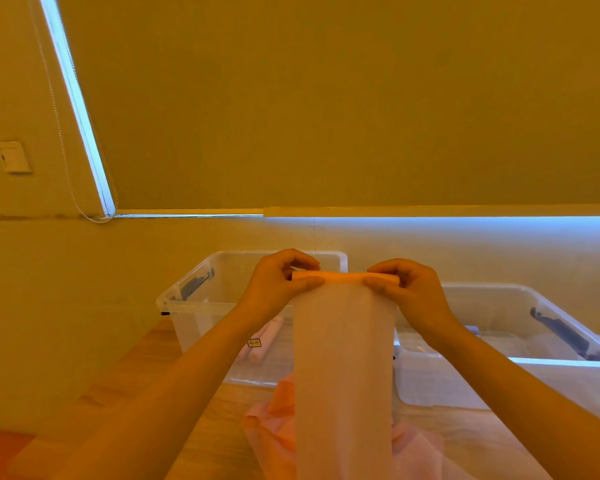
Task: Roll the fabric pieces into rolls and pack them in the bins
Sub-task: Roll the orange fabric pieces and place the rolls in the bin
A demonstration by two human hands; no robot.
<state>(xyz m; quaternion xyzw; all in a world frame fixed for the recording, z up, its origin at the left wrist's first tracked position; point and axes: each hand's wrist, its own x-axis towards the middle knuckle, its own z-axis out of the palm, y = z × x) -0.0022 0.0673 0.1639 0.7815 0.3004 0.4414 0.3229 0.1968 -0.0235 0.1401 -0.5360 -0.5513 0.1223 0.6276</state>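
Two hands, left hand (278, 282) and right hand (404, 289), pinch one fabric roll (343, 277) before two bins (184, 296).

My hands are up over the left bin (187, 292), which is open on top. The hanging fabric strip (343, 358) blocks the middle; the right bin (568, 368) is open too.

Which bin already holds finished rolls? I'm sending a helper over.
On the wooden table stand two clear plastic bins. Take the left clear bin, behind the left hand. Pale pink fabric rolls lie inside it.
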